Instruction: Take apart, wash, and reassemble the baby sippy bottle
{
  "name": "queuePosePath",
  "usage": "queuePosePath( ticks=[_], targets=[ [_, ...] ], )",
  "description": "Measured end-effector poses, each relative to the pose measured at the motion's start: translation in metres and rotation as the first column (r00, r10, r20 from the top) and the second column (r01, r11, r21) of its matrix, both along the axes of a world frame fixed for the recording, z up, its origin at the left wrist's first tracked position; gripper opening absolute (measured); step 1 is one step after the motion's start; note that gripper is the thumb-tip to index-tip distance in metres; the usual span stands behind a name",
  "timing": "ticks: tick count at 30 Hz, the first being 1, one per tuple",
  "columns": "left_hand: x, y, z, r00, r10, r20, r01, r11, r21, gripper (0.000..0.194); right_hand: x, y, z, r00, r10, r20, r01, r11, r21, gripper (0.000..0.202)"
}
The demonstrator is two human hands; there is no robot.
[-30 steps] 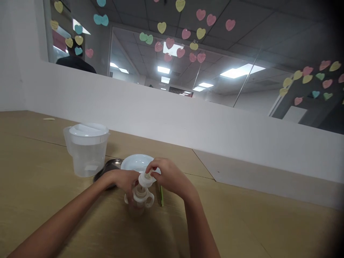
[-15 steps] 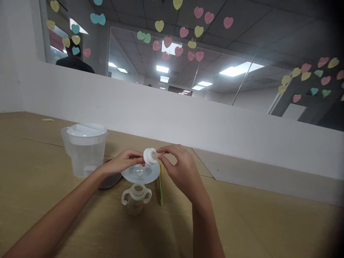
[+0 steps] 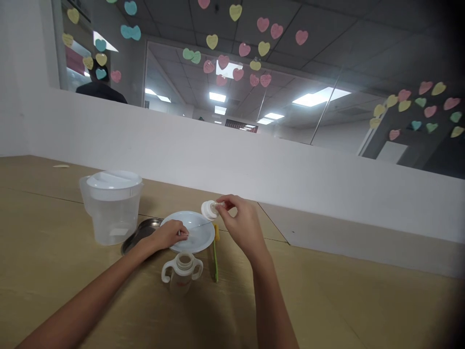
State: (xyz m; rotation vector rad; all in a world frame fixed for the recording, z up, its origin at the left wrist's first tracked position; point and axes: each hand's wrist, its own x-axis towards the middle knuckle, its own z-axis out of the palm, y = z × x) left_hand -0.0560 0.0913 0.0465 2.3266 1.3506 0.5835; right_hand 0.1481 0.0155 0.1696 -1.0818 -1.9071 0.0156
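Note:
My right hand (image 3: 240,223) pinches the clear teat of a baby bottle cap (image 3: 209,210), whose white collar points left above the far right rim of the plate. From the cap a thin straw (image 3: 199,226) runs down to the left. My left hand (image 3: 170,234) is closed over the plate's left part, its fingertips pinched near the straw's lower end; the exact grip is partly hidden. The white plate (image 3: 198,245) rests on the table. In front of it stands an uncapped baby bottle (image 3: 181,276) with two white handles.
A clear lidded pitcher (image 3: 114,213) stands at left. Beside it a dark metal tray (image 3: 140,235) lies partly under my left arm. A green-handled brush (image 3: 215,259) with a yellow end lies right of the plate. Behind the table runs a white wall (image 3: 203,160) below glass.
My left hand has let go of the white collar and moved down and left over the plate. My right hand keeps the cap by its teat. More of the metal tray shows.

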Motion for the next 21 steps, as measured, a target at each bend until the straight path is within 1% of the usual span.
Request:
queuePosePath(
  ticks=[2,4,5,7,9,10,11,12,13,15,16,17,19,21],
  targets=[
    [0.002,0.000,-0.002,0.997,0.059,-0.054,-0.057,0.998,0.024,0.034,-0.004,0.006,-0.004,1.000,0.006,0.018,-0.006,0.999,-0.044,0.010],
    [0.001,-0.004,0.006,0.997,0.065,-0.042,-0.064,0.998,0.027,0.041,-0.007,0.008,-0.007,0.999,0.018,0.026,-0.017,0.998,-0.068,0.010],
    [0.000,-0.009,0.013,0.999,0.049,-0.012,-0.049,0.999,0.022,0.047,-0.009,0.009,-0.008,0.999,0.025,0.026,-0.023,0.997,-0.073,0.009],
    [-0.001,-0.023,0.035,0.994,-0.022,0.106,0.020,1.000,0.014,0.062,-0.011,0.008,-0.010,0.999,0.038,0.018,-0.037,0.997,-0.072,0.010],
    [0.001,-0.041,0.058,0.955,-0.146,0.259,0.147,0.989,0.017,0.074,-0.014,0.007,-0.011,0.998,0.061,-0.007,-0.061,0.996,-0.059,0.010],
    [0.002,-0.050,0.068,0.933,-0.176,0.314,0.172,0.984,0.041,0.076,-0.016,0.006,-0.011,0.996,0.079,-0.031,-0.081,0.995,-0.050,0.010],
    [0.004,-0.058,0.077,0.917,-0.178,0.356,0.160,0.984,0.081,0.073,-0.018,0.005,-0.011,0.993,0.101,-0.062,-0.104,0.994,-0.039,0.010],
    [0.006,-0.064,0.083,0.907,-0.156,0.391,0.114,0.985,0.128,0.069,-0.020,0.004,-0.011,0.987,0.127,-0.097,-0.131,0.991,-0.028,0.010],
    [0.008,-0.069,0.087,0.899,-0.114,0.422,0.043,0.984,0.174,0.066,-0.022,0.003,-0.011,0.980,0.153,-0.130,-0.156,0.988,-0.016,0.009],
    [0.009,-0.074,0.090,0.886,-0.030,0.463,-0.102,0.961,0.258,0.065,-0.026,0.001,-0.012,0.964,0.197,-0.178,-0.200,0.980,0.002,0.009],
    [0.010,-0.075,0.090,0.889,-0.008,0.457,-0.145,0.944,0.298,0.064,-0.027,0.001,-0.013,0.958,0.215,-0.192,-0.219,0.976,0.004,0.009],
    [0.010,-0.075,0.090,0.903,0.000,0.430,-0.161,0.927,0.339,0.060,-0.028,0.002,-0.014,0.953,0.229,-0.200,-0.233,0.972,0.001,0.009],
    [0.009,-0.074,0.088,0.945,-0.006,0.327,-0.147,0.887,0.439,0.048,-0.030,0.004,-0.016,0.948,0.246,-0.204,-0.255,0.967,-0.018,0.011],
    [0.008,-0.074,0.086,0.974,0.015,0.225,-0.141,0.819,0.556,0.037,-0.031,0.007,-0.019,0.947,0.256,-0.195,-0.269,0.962,-0.042,0.014]
  ],
)
